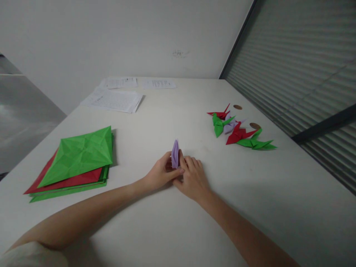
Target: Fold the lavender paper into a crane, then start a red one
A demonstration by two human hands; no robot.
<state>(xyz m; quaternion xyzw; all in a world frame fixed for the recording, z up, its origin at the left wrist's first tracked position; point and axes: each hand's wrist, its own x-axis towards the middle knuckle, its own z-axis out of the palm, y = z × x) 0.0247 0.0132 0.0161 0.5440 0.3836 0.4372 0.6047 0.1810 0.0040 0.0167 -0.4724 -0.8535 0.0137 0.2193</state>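
Note:
A narrow piece of folded purple origami paper stands upright, point up, between my two hands over the table's middle. My left hand has its fingers behind the paper's left side and its thumb across the bottom, closed on it. On the other side, my right hand presses its index finger along the paper's right edge, its thumb tucked under near my left thumb. The lower end of the paper is partly hidden by my fingers.
On the left lies a stack of creased green paper and red paper. Folded cranes, including a red crane and a green crane, sit at the right. Printed sheets lie at the back; window blinds border the right.

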